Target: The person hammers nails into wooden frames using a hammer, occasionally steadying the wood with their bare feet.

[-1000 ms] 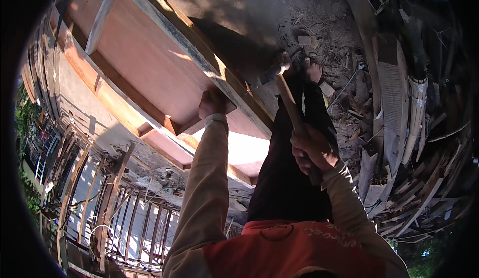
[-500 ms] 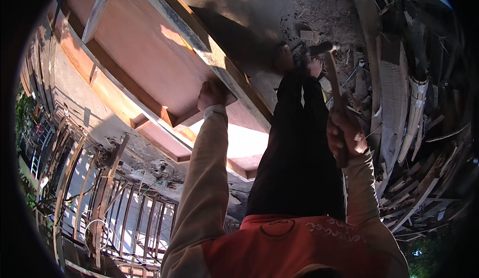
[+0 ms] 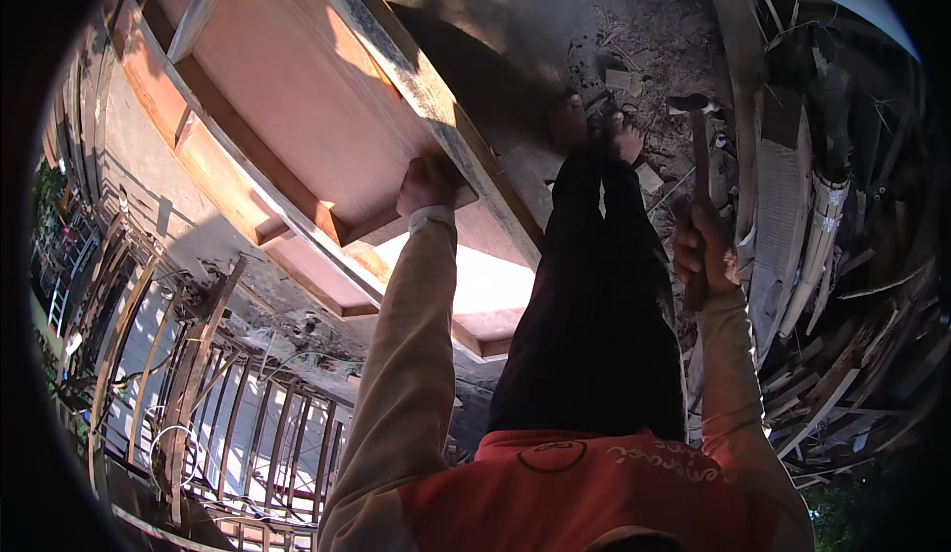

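My right hand is closed round the wooden handle of a hammer. The hammer's dark head points away from me, over the littered ground right of my feet. On the left, my left hand is closed at a short wooden crosspiece of a large panel frame. My fingertips are partly hidden, and anything small in them cannot be made out. The framed wooden panel slants across the upper left, its long edge beam passing just beyond my left hand.
My bare feet stand just right of the frame. Scrap wood and poles are piled along the right side. At the lower left is a slatted wooden structure. Debris litters the ground ahead.
My right hand and the hammer have moved to the right and a little away from me, farther from the panel. My left hand stays at the crosspiece.
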The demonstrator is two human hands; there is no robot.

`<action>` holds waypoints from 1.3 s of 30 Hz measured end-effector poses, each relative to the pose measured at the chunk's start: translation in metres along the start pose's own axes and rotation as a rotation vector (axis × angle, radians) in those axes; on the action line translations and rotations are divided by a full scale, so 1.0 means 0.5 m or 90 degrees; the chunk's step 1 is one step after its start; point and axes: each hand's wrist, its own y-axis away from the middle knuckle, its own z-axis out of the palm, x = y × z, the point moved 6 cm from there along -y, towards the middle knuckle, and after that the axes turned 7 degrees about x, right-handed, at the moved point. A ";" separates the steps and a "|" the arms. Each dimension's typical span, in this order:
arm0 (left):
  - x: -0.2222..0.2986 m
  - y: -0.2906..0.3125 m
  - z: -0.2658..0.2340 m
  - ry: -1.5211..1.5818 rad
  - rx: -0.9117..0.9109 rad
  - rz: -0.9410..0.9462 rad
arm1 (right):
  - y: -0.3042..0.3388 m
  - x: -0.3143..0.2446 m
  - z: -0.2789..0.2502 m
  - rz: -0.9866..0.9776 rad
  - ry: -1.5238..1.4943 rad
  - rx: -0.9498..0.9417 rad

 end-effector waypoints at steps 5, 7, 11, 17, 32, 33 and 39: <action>0.013 0.011 0.002 -0.002 0.035 0.051 | -0.041 -0.046 0.033 -0.199 -0.200 0.177; 0.002 0.010 0.010 0.007 0.043 0.050 | 0.001 0.093 0.159 -0.005 -0.068 0.192; -0.052 -0.017 0.028 -0.051 0.045 0.080 | 0.037 0.144 0.081 0.381 -0.108 -0.261; 0.000 0.009 0.001 0.031 0.046 0.033 | -0.118 -0.084 -0.062 -0.144 0.275 0.159; -0.006 0.007 0.010 0.008 0.064 0.080 | -0.077 -0.092 -0.018 -0.131 0.025 0.128; 0.011 0.017 0.007 0.034 0.051 0.068 | -0.077 -0.092 -0.036 -0.210 -0.173 0.224; 0.000 0.001 -0.005 0.001 0.075 0.061 | 0.100 0.235 0.220 0.360 0.158 -0.282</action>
